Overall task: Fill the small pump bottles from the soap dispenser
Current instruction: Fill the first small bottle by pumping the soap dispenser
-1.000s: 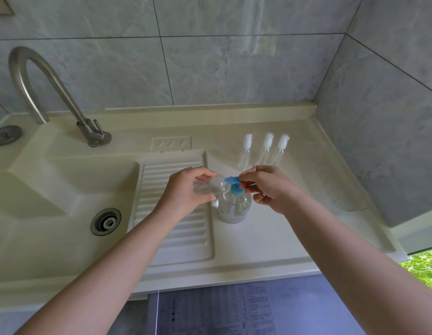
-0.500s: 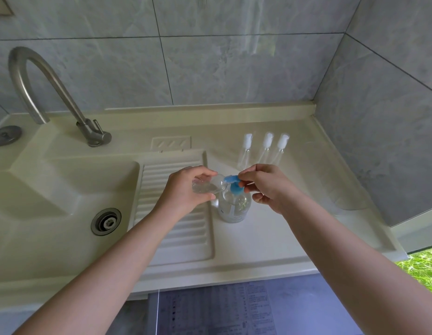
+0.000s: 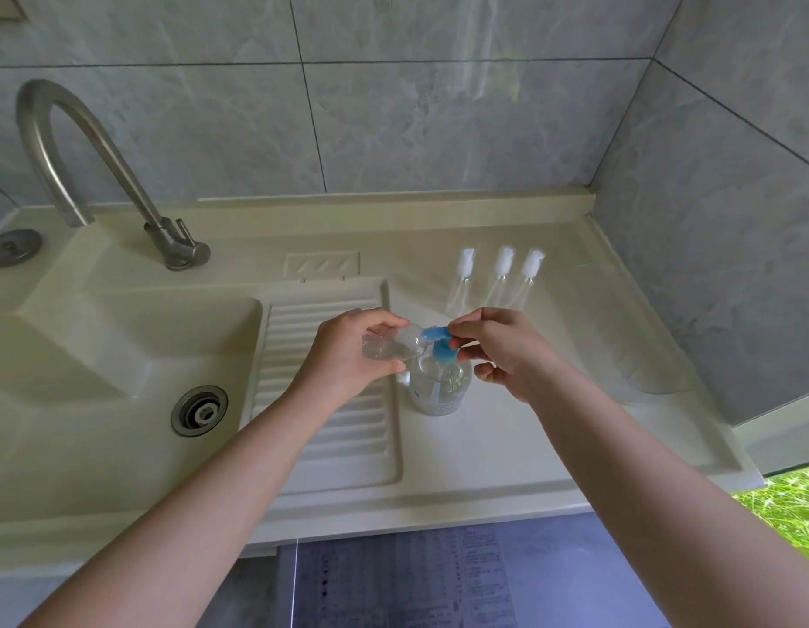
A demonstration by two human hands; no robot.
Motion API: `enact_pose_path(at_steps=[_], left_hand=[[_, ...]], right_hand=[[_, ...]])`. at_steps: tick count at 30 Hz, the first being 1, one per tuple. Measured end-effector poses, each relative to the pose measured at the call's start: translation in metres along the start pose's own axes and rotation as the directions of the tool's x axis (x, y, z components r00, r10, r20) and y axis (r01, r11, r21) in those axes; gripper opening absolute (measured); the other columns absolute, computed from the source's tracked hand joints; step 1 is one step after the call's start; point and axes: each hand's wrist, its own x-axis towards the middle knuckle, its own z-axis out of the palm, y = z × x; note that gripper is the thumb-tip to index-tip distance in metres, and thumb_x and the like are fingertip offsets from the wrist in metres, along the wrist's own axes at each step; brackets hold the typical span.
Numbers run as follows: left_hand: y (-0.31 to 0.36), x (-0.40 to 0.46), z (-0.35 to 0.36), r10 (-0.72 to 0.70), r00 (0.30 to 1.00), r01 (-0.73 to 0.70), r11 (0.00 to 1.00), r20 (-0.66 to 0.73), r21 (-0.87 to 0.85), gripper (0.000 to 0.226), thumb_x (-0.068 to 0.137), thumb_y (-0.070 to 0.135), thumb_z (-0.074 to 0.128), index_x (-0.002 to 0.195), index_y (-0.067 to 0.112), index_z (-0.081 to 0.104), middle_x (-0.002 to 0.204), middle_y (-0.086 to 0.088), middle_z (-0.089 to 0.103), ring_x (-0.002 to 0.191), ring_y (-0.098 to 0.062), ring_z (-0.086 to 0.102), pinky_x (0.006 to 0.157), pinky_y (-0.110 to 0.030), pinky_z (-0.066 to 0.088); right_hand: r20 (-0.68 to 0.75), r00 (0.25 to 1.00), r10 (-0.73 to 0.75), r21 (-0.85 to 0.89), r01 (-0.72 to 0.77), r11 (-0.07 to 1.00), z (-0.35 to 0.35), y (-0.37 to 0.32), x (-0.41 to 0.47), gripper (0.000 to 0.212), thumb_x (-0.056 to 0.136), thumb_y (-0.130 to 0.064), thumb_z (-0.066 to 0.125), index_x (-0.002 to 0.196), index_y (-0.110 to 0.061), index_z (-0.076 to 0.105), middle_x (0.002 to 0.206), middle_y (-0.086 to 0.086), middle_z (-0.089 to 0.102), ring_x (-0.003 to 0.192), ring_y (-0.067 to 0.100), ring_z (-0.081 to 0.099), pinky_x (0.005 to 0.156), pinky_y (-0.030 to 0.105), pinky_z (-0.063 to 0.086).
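- At 6 o'clock, nearest the camera, a purple-blue printed sheet (image 3: 420,577) is lying below the front edge of the cream moulded sink counter (image 3: 506,455), and a patch of green grass (image 3: 787,500) is showing at 4 o'clock.
- Two bare forearms are reaching in from the lower corners toward the middle.
- The left hand (image 3: 348,351) is curling its fingers and thumb round a small clear plastic bottle (image 3: 389,344), holding it tilted on its side with the open mouth pointing toward 3 o'clock, right against the blue nozzle.
- The right hand (image 3: 502,351) is pinching the blue pump head (image 3: 436,333) of the clear round soap dispenser (image 3: 441,385) between thumb and fingertips; its lower fingers are curling loosely and gripping nothing.
- The soap dispenser is standing upright on the flat counter at the centre, just beside the right edge of the ribbed draining board (image 3: 330,401).
- Whether soap is flowing into the small bottle is hard to tell; the bottle looks to be holding some clear liquid.
- At 9 o'clock the basin is showing a round metal drain (image 3: 198,410).
- Farther back, at 1 o'clock, three white pump tops with clear dip tubes (image 3: 502,276) are lying side by side on the counter, apart from both hands.
- At 10 o'clock a curved brushed-steel tap (image 3: 99,165) is rising from the back ledge, with a round metal cap (image 3: 10,247) beside it.
- Grey marbled wall tiles (image 3: 438,106) are closing off the back and the right side.
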Motion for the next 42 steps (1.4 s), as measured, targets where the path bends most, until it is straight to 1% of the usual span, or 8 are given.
enact_pose_path(at_steps=[8, 15, 22, 28, 32, 35, 39, 42], left_hand=[[0.002, -0.001, -0.002, -0.004, 1.0, 0.004, 1.0, -0.007, -0.013, 0.054, 0.064, 0.011, 0.09, 0.111, 0.03, 0.072, 0.104, 0.012, 0.07, 0.097, -0.003, 0.064, 0.083, 0.0, 0.039], [0.002, -0.003, 0.0, -0.011, 1.0, 0.011, 1.0, -0.006, -0.005, 0.053, 0.066, 0.011, 0.09, 0.113, 0.03, 0.072, 0.106, 0.011, 0.07, 0.099, -0.005, 0.064, 0.082, 0.002, 0.038], [0.003, -0.002, -0.001, 0.004, 1.0, -0.004, 1.0, 0.001, 0.001, 0.054, 0.064, 0.011, 0.09, 0.112, 0.03, 0.072, 0.104, 0.011, 0.07, 0.098, -0.003, 0.064, 0.085, 0.0, 0.039], [0.003, -0.003, 0.0, -0.007, 1.0, 0.007, 1.0, 0.002, 0.001, 0.053, 0.066, 0.012, 0.089, 0.114, 0.028, 0.072, 0.106, 0.01, 0.07, 0.099, -0.003, 0.064, 0.084, 0.002, 0.038], [0.006, -0.004, -0.001, -0.007, 1.0, 0.007, 1.0, 0.0, -0.001, 0.053, 0.067, 0.01, 0.089, 0.114, 0.027, 0.072, 0.104, 0.01, 0.07, 0.098, -0.002, 0.063, 0.083, 0.003, 0.037], [0.007, -0.005, -0.003, -0.007, 1.0, 0.007, 1.0, -0.008, -0.018, 0.053, 0.067, 0.009, 0.089, 0.114, 0.027, 0.072, 0.104, 0.01, 0.07, 0.098, -0.001, 0.063, 0.083, 0.002, 0.037], [0.008, -0.006, -0.001, -0.017, 1.0, 0.016, 0.999, -0.012, -0.027, 0.053, 0.066, 0.009, 0.089, 0.112, 0.029, 0.072, 0.103, 0.011, 0.07, 0.095, 0.003, 0.062, 0.082, 0.002, 0.037], [0.008, -0.006, 0.0, -0.015, 1.0, 0.014, 0.999, -0.018, -0.04, 0.053, 0.066, 0.007, 0.089, 0.112, 0.027, 0.072, 0.102, 0.009, 0.07, 0.094, 0.004, 0.061, 0.081, 0.002, 0.036]], right_hand=[[0.02, 1.0, 0.013, 0.073, -0.014, 0.997, -0.002, -0.004, -0.002, 0.003, 0.091, -0.008, 0.066, 0.09, -0.01, 0.067, 0.073, 0.003, 0.073, 0.061, 0.01, 0.059, 0.055, 0.021, 0.037], [0.034, 0.999, 0.003, 0.03, -0.004, 1.0, -0.002, 0.004, -0.001, 0.002, 0.092, -0.016, 0.066, 0.092, -0.015, 0.068, 0.08, 0.0, 0.074, 0.063, 0.008, 0.065, 0.058, 0.024, 0.039], [0.053, 0.998, -0.024, 0.04, 0.022, 0.999, -0.006, 0.0, -0.002, 0.004, 0.092, -0.009, 0.067, 0.089, -0.012, 0.068, 0.076, 0.003, 0.074, 0.062, 0.009, 0.06, 0.057, 0.022, 0.039], [0.001, 0.999, -0.043, 0.04, 0.043, 0.998, 0.001, 0.007, -0.003, 0.004, 0.093, -0.013, 0.065, 0.089, -0.013, 0.066, 0.071, 0.001, 0.072, 0.057, 0.008, 0.063, 0.055, 0.024, 0.04], [0.047, 0.998, -0.033, 0.077, 0.029, 0.997, -0.001, 0.0, -0.003, 0.005, 0.094, -0.008, 0.063, 0.09, -0.01, 0.064, 0.072, 0.005, 0.073, 0.058, 0.012, 0.061, 0.054, 0.022, 0.041], [0.051, 0.998, -0.037, 0.059, 0.034, 0.998, -0.002, -0.005, -0.003, 0.004, 0.094, -0.004, 0.062, 0.092, -0.008, 0.063, 0.07, 0.007, 0.071, 0.057, 0.012, 0.06, 0.051, 0.02, 0.042], [0.046, 0.999, -0.022, 0.06, 0.019, 0.998, -0.002, -0.001, -0.004, 0.002, 0.095, -0.009, 0.061, 0.096, -0.01, 0.063, 0.072, 0.005, 0.073, 0.061, 0.012, 0.061, 0.053, 0.022, 0.041], [0.047, 0.998, -0.03, 0.021, 0.029, 0.999, -0.001, 0.0, -0.003, 0.002, 0.096, -0.011, 0.061, 0.098, -0.01, 0.062, 0.076, 0.007, 0.075, 0.058, 0.011, 0.061, 0.052, 0.023, 0.04]])
